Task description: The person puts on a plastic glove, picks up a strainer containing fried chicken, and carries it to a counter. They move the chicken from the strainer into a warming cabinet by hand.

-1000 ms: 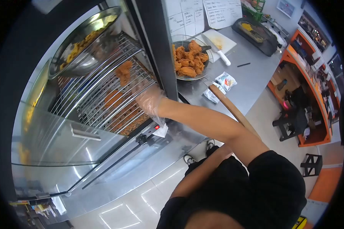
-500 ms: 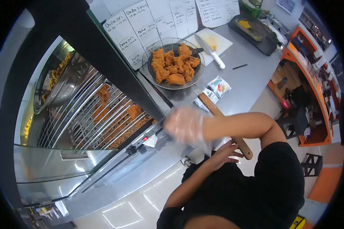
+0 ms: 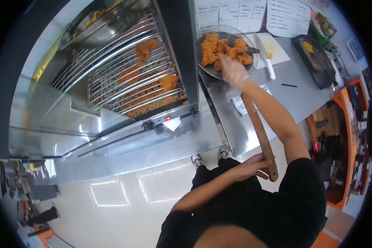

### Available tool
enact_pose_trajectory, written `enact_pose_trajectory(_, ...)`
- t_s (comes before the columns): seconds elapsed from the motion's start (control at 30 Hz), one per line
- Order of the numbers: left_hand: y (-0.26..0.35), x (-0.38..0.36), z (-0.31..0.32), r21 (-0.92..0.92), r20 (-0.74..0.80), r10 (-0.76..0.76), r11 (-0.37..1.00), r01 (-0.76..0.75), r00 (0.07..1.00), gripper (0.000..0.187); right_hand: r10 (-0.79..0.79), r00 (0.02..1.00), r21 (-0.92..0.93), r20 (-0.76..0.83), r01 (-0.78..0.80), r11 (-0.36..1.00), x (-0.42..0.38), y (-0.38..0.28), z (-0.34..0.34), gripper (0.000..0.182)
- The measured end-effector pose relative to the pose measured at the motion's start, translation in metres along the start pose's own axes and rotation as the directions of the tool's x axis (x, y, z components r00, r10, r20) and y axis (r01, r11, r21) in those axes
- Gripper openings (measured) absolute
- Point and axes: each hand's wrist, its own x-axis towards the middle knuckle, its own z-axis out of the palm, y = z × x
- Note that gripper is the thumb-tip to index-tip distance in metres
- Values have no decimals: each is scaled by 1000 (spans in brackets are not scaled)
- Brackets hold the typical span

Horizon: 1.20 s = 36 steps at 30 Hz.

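My right hand [image 3: 233, 72], in a clear plastic glove, reaches over the near rim of a round wire basket [image 3: 255, 61]. Its fingers are closed at the fried chicken [image 3: 211, 45] piled inside; the fingertips are partly hidden. Low in front of my body, my left hand [image 3: 254, 166] is bare and wrapped round the lower end of a flat wooden stick [image 3: 258, 134] with a hole near its end. The stick slants up towards the counter, beneath my right forearm. Foil packets [image 3: 239, 105] lie partly covered by that forearm.
A glass-fronted warming cabinet [image 3: 111, 78] stands open on the left, with chicken pieces [image 3: 168, 82] on its wire rack. On the steel counter [image 3: 306, 97] are a white-handled knife [image 3: 270, 68], a cutting board [image 3: 279, 58] and a black tray [image 3: 314, 60].
My right hand has moved from beside the cabinet's front edge to the chicken in the basket. The view has turned, and my left hand stays at the stick's lower end.
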Motion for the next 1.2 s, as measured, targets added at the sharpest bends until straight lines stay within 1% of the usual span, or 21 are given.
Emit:
enact_pose_trajectory(0.03, 0, 2, 1, 18, 3, -5, 1000, 5, 1000, 50, -17, 1000, 2, 4, 17, 1000, -2, 6, 3, 43)
enact_pose_trajectory(0.13, 5, 0, 8, 41, 6, 49, 998, -49, 999, 50, -60, 977, 197, -204, 101, 975, -3, 17, -10, 43)
enact_pose_trajectory(0.2, 6, -1, 7, 51, 2, 82, 995, -82, 997, 49, 71, 941, 225, -330, 6, 974, -8, 22, -28, 43)
enact_pose_trajectory(0.23, 3, 2, 4, 54, 23, 68, 996, -69, 997, 46, 357, 912, 708, 202, -388, 590, -11, 20, -55, 44)
enact_pose_trajectory(0.27, 2, 5, 3, 58, 40, 57, 997, -60, 998, 44, 377, 894, 777, 243, -412, 476, -23, 12, -81, 47)
enact_pose_trajectory(0.3, 0, 8, 2, 60, 15, 91, 994, -92, 996, 44, 247, 899, 891, 362, -412, 191, -36, -3, -114, 48)
enact_pose_trajectory(0.33, -3, 11, 0, 44, 24, 75, 996, -76, 997, 41, 206, 885, 907, 418, -396, -141, -45, -21, -133, 51)
enact_pose_trajectory(0.37, -7, 13, -2, 24, 32, 61, 998, -62, 998, 39, 197, 864, 855, 463, -376, -358, -54, -52, -160, 52)
enact_pose_trajectory(0.43, -12, 19, -5, 48, -2, 53, 997, -52, 999, 38, 54, 819, 729, 572, -477, -490, -72, -71, -183, 51)
enact_pose_trajectory(0.53, -11, 15, -5, 5, 53, 102, 995, -103, 993, 36, -132, 823, 722, 552, -552, -417, -88, -97, -177, 55)
enact_pose_trajectory(0.6, -11, 16, -10, -1, 80, 141, 990, -141, 987, 32, -234, 862, 876, 450, -477, -72, -89, -138, -169, 62)
enact_pose_trajectory(0.67, -9, 7, -6, -2, 156, 165, 986, -167, 974, 29, -276, 939, 969, 205, -155, 192, -73, -184, -153, 61)
enact_pose_trajectory(0.7, -14, 10, -9, 0, 192, 139, 990, -142, 972, 29, -251, 949, 956, 191, -122, 266, -66, -205, -148, 56)
enact_pose_trajectory(0.73, -23, 19, -14, -45, 158, 133, 991, -127, 978, 30, -438, 895, 500, -86, 419, 758, -49, -211, -140, 60)
enact_pose_trajectory(0.77, -26, 26, -14, -81, 124, 123, 990, -113, 985, 30, -572, 791, 190, -217, 609, 770, -34, -214, -117, 64)
enact_pose_trajectory(0.8, -25, 26, -9, -58, 168, 89, 995, -80, 982, 30, -642, 762, 14, -86, 646, 764, -22, -225, -116, 61)
enact_pose_trajectory(0.83, -21, 19, -6, -51, 87, 92, 995, -88, 992, 30, -628, 763, -35, -153, 631, 775, -8, -233, -106, 58)
enact_pose_trajectory(0.87, -19, 14, -5, -43, -5, 106, 993, -106, 994, 30, -600, 790, -37, -127, 601, 799, 5, -236, -92, 54)
enact_pose_trajectory(1.03, -13, 4, -7, -96, 85, 98, 991, -90, 991, 31, -444, 868, -179, -220, 412, 894, 59, -242, -56, 44)
enact_pose_trajectory(1.13, -21, 4, -14, -61, 144, 131, 990, -124, 981, 41, -428, 899, -195, -96, 404, 894, 80, -242, -64, 42)
enact_pose_trajectory(1.2, -21, -3, -14, -35, 146, 157, 988, -153, 977, 47, -395, 915, -159, 82, 403, 901, 93, -238, -56, 36)
